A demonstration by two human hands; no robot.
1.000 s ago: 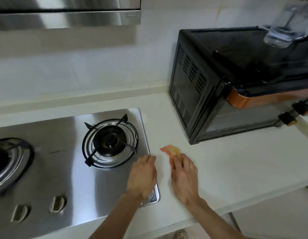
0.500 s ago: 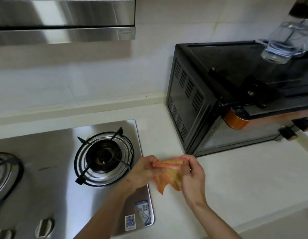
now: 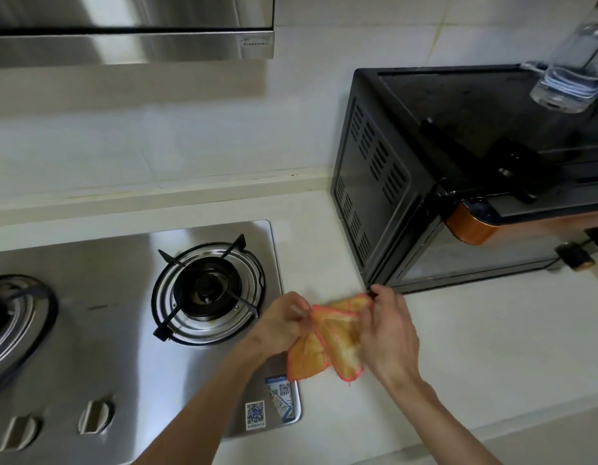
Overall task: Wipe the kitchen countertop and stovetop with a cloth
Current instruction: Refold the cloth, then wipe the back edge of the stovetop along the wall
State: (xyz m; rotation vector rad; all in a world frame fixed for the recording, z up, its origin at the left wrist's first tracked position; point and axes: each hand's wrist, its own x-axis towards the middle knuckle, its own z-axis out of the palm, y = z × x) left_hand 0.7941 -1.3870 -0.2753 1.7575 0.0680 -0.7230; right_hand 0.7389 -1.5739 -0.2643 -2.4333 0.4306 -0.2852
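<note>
**Cloth held up between both hands, over the seam of stovetop and counter**

At far left the stainless stovetop (image 3: 89,297) carries a partly seen burner, then the right burner (image 3: 208,290) with its black pan supports; two knobs sit along the near edge. The left hand (image 3: 284,322) is closed in a pinch on the left top corner of the orange cloth (image 3: 327,344). The cloth hangs slack from its upper hem, whose long axis runs left to right between the hands, above the stovetop's right edge and the pale countertop (image 3: 492,347). The right hand (image 3: 388,333) grips the other end, fingers curled over the fabric.

Both hands are equally near, so either could press the cloth down. Rightward, the toaster oven (image 3: 408,196) stands close behind the right hand and bounds strokes there; open counter lies in front of it, toward the near edge.
</note>
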